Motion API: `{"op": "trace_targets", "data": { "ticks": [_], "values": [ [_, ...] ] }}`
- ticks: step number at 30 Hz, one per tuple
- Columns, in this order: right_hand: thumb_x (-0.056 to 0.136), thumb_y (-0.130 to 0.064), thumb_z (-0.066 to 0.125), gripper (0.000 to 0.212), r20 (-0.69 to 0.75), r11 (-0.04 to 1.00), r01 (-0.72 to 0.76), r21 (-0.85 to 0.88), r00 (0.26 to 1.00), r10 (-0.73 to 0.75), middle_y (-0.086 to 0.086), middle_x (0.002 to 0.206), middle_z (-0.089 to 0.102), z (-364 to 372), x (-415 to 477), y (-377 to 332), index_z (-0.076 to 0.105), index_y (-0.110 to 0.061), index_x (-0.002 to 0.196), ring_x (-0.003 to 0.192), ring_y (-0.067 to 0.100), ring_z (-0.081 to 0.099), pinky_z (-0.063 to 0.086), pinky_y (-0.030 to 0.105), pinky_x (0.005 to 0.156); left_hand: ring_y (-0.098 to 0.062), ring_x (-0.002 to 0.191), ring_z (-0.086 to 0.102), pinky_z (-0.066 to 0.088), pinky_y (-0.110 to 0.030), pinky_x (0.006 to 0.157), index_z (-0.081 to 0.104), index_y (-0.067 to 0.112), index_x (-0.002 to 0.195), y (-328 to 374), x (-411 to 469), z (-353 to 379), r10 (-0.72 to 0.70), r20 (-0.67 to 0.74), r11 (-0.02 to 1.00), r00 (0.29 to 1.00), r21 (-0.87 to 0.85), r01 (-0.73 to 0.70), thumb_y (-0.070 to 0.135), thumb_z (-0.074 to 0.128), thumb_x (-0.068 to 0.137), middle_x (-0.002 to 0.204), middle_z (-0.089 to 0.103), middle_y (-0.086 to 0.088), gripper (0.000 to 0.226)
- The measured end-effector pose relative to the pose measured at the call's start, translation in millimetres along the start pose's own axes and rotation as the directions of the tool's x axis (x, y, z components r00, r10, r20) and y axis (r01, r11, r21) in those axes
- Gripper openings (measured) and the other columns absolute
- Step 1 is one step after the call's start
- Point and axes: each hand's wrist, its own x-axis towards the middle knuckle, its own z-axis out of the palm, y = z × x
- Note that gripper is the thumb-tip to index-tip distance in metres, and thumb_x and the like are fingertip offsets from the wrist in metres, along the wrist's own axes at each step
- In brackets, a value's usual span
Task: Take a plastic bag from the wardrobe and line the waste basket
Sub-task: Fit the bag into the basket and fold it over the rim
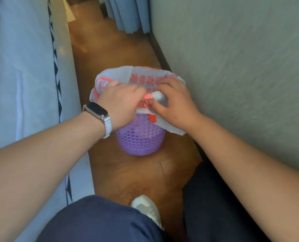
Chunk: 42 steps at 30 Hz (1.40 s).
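Observation:
A small purple perforated waste basket [140, 138] stands on the wooden floor. A white plastic bag [145, 74] with red print is draped over its rim and hangs down the outside on the right. My left hand [121, 100] and my right hand [173, 102] meet over the near rim, each pinching a twisted handle of the bag. The basket's inside is hidden by my hands and the bag.
A bed with a white and dark patterned cover [23, 75] runs along the left. A pale wall [241, 67] with a dark skirting board lies close on the right. Blue curtains [127, 13] hang at the far end. My knees and a white shoe [147, 208] are near the bottom.

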Motion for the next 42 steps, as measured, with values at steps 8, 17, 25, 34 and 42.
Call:
{"op": "trace_targets", "data": {
  "ticks": [8,17,25,34,42],
  "values": [
    [0.082,-0.042,0.054,0.031,-0.209,0.981,-0.032,0.190,0.975,0.072,0.005,0.084,0.056,-17,10,-51,0.055,-0.011,0.080,0.082,0.026,0.053,0.043,0.046,0.076,-0.026,0.089,0.059,0.045,-0.042,0.078,0.060,0.018,0.102,-11,-9,-55,-0.140,-0.125,0.923,0.982,-0.375,0.084,0.022,0.043,0.085,0.095,0.066,0.001,0.025],
    [0.083,-0.036,0.063,0.028,-0.365,0.986,0.094,0.140,0.930,-0.037,0.006,0.087,0.057,-29,31,-69,0.059,-0.009,0.086,0.087,0.026,0.053,0.042,0.045,0.083,-0.021,0.076,0.059,0.031,-0.031,0.069,0.062,0.020,0.086,-31,4,-68,-0.143,-0.232,0.943,0.962,-0.326,0.062,0.036,0.052,0.084,0.076,0.060,0.008,0.019],
    [0.086,-0.045,0.055,0.044,-0.282,0.949,-0.042,0.312,0.950,0.134,0.001,0.131,0.050,-26,30,-45,0.061,-0.015,0.118,0.126,0.013,0.043,0.032,0.030,0.110,-0.021,0.061,0.051,0.039,-0.034,0.059,0.060,0.015,0.076,-40,8,-62,-0.244,-0.334,0.910,0.910,-0.403,0.096,0.036,0.054,0.087,0.064,0.048,0.011,0.024],
    [0.084,-0.044,0.056,0.041,-0.334,0.842,-0.084,0.533,0.893,0.301,0.003,0.144,0.040,-20,18,-43,0.050,-0.030,0.122,0.137,0.018,0.038,0.029,0.040,0.116,-0.021,0.055,0.047,0.042,-0.039,0.052,0.059,0.011,0.074,-33,9,-56,-0.293,-0.332,0.853,0.896,-0.514,0.088,0.037,0.050,0.089,0.059,0.049,0.006,0.031],
    [0.083,-0.045,0.058,0.042,-0.346,0.823,-0.069,0.564,0.885,0.311,0.011,0.138,0.045,-26,23,-35,0.054,-0.023,0.119,0.133,0.023,0.042,0.032,0.047,0.114,0.003,0.061,0.049,0.034,-0.014,0.055,0.054,0.023,0.077,-33,7,-53,-0.312,-0.335,0.812,0.889,-0.579,0.067,0.034,0.051,0.091,0.064,0.049,0.017,0.018]
  ]
}}
